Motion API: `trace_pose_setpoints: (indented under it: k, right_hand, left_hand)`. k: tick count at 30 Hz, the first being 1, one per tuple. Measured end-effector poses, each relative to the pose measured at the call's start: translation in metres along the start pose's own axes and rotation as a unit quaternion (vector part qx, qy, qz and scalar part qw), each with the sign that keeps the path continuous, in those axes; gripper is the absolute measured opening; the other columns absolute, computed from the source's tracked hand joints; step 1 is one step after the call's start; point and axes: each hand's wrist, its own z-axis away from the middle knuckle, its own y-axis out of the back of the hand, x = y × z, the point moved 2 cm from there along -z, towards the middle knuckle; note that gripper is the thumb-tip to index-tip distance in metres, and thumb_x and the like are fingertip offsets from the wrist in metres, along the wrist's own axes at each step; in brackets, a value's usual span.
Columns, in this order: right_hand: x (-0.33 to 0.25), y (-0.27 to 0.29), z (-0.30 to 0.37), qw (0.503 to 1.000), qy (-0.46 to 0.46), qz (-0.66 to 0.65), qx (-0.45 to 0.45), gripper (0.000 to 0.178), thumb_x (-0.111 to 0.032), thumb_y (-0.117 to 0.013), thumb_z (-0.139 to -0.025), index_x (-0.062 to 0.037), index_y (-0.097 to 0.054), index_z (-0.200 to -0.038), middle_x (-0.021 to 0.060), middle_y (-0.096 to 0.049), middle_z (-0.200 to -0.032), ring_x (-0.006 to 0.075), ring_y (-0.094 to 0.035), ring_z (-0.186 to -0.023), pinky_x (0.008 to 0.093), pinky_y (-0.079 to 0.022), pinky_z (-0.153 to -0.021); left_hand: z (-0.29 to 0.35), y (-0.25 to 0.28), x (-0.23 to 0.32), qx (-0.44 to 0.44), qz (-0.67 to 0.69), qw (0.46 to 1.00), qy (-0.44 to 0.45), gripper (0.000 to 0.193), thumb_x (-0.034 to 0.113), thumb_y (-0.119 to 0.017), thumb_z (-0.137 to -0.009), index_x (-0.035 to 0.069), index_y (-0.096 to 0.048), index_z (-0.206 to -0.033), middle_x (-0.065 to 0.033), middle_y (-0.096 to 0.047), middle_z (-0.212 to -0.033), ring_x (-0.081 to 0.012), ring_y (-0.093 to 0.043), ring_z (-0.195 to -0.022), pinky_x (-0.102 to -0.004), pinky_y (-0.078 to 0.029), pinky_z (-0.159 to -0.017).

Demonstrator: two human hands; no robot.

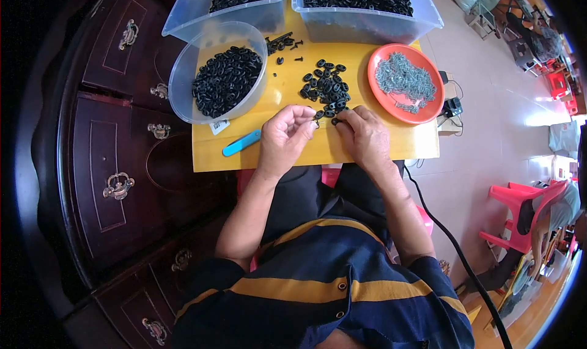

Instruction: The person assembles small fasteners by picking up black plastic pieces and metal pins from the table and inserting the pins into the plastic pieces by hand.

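My left hand [285, 137] is closed over the front of the yellow table, thumb and index fingertips pinched together. What sits in that pinch is too small to make out. Beside it my right hand [367, 136] grips a small black oval piece [335, 121] between thumb and finger. Just beyond both hands lies a loose pile of black oval pieces with holes [331, 86]. Right of the pile, an orange-red plate [422, 118] carries many thin silvery metal pieces [403, 77]. A blue-handled tool [241, 143] rests left of my left hand.
A clear round tub [178, 92] of black pieces stands at left on the yellow table [403, 144]. Two clear bins [367, 26] [257, 24] filled with black parts line the back. Dark drawers [104, 178] flank the left; a black cable [449, 236] runs down the right, near pink chairs [516, 217].
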Motion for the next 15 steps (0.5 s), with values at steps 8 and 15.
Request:
trace_pose_setpoints:
  k: [8,15]
  right_hand:
    - [-0.008,-0.002,-0.001,1.000,-0.003,-0.022,-0.010,0.010,-0.014,-0.069,-0.080,-0.0081,-0.064,-0.086,0.0122,-0.063,-0.082,0.0343,-0.064,-0.078,0.0426,-0.053,-0.072]
    - [-0.002,-0.013,0.016,0.834,-0.248,-0.492,-0.039,0.007,-0.007,-0.067,-0.092,-0.0047,-0.061,-0.095,-0.0012,-0.064,-0.081,0.0066,-0.059,-0.070,0.0225,-0.047,-0.065]
  left_hand:
    - [0.001,0.000,-0.002,-0.009,-0.018,1.000,-0.004,0.016,0.002,-0.064,-0.094,0.000,-0.065,-0.110,0.0003,-0.065,-0.091,-0.0035,-0.060,-0.078,-0.0205,-0.053,-0.071]
    - [0.003,-0.003,-0.001,-0.016,-0.027,0.999,-0.029,0.017,0.001,-0.066,-0.093,-0.001,-0.064,-0.109,0.0005,-0.065,-0.091,-0.0038,-0.059,-0.077,-0.0196,-0.051,-0.070]
